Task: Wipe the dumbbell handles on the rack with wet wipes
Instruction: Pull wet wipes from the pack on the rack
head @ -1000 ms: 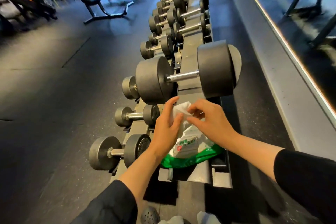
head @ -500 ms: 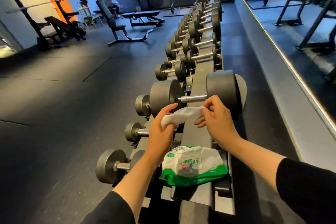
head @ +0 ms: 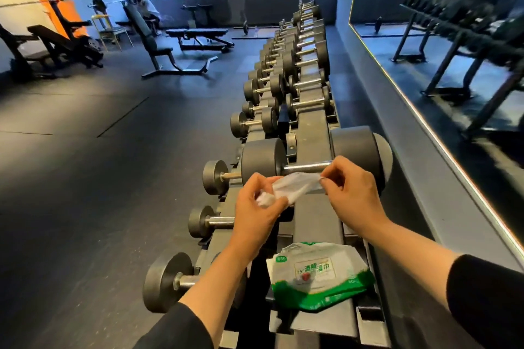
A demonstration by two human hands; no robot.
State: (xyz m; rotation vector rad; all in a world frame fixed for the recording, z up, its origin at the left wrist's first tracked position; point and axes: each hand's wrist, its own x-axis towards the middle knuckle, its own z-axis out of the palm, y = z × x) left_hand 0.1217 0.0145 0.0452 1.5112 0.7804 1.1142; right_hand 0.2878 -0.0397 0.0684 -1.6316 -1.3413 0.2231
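two hands hold one wet wipe (head: 295,188) at mid-frame: the left hand (head: 256,208) pinches its bunched end, the right hand (head: 351,193) pinches the other, just below the big dumbbell's handle (head: 307,168). lower right, the wipes pack (head: 320,275) lies on the rack (head: 314,133).

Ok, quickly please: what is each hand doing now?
Left hand: grips one end of the wet wipe.
Right hand: pinches its other end.
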